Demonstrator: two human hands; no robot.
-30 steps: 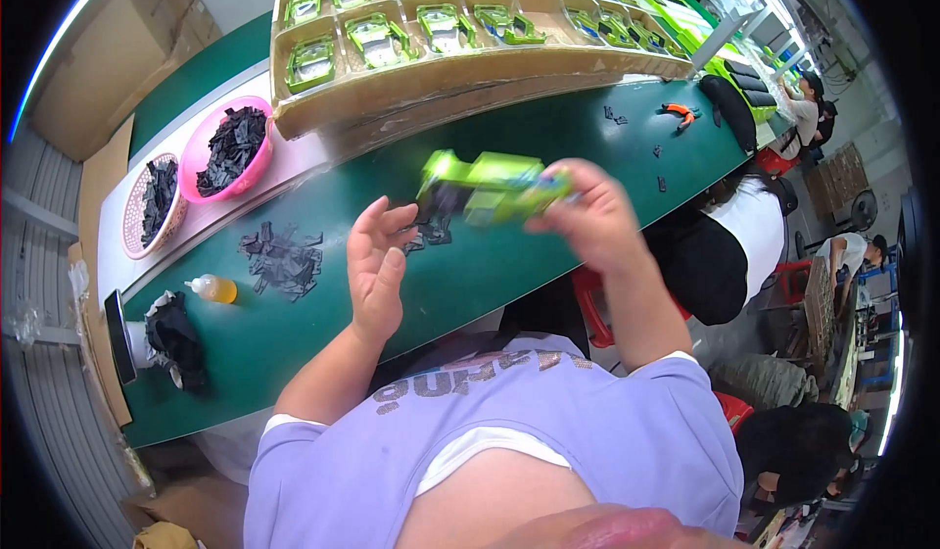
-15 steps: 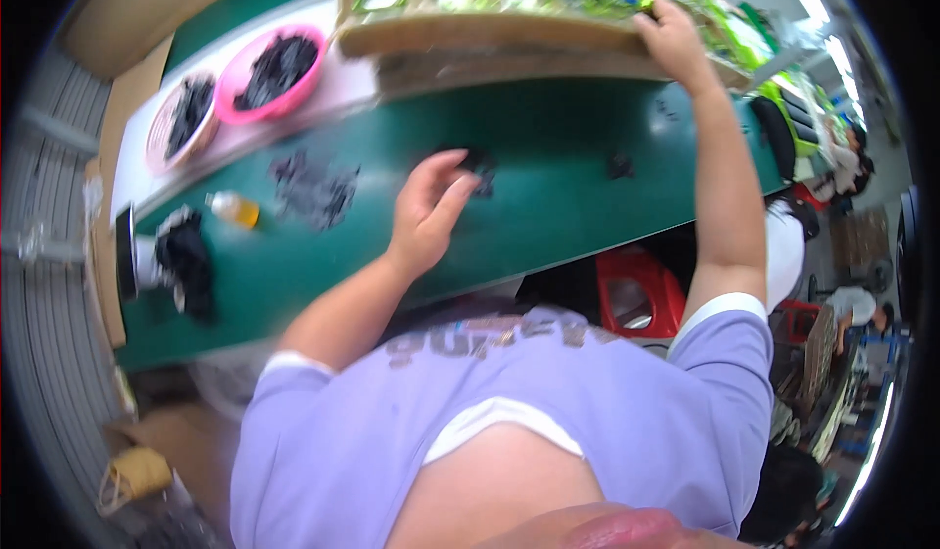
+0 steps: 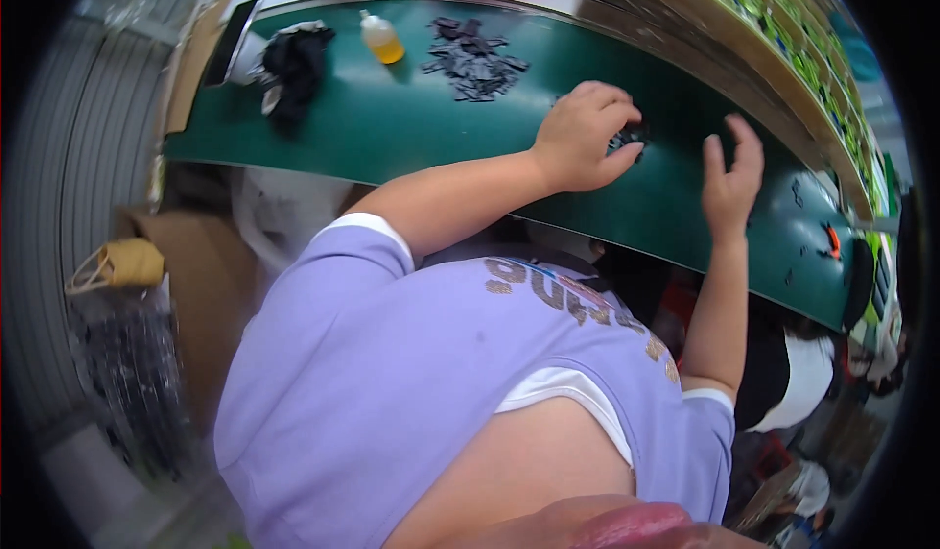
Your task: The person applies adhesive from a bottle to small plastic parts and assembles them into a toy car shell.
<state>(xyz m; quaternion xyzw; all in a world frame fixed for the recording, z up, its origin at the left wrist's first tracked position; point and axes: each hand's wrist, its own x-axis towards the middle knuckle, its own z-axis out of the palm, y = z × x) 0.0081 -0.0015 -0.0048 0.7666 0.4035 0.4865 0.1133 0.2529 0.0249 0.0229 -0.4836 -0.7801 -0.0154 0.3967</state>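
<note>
Beyond the green table (image 3: 421, 138) stands a compartmented box (image 3: 744, 45) of green parts (image 3: 769, 8). The left hand (image 3: 583, 143) is narrowly curled, its hold impossible to tell; the right hand (image 3: 732, 177) is spread, empty. Farther left are a dark heap (image 3: 475, 62) and a bottle (image 3: 384, 40). Small black pieces (image 3: 630, 136) show under the left hand's fingers.

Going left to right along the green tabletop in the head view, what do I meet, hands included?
Black cloth → bottle of yellow liquid → large pile of black pieces → left hand → right hand → orange tool.
</note>
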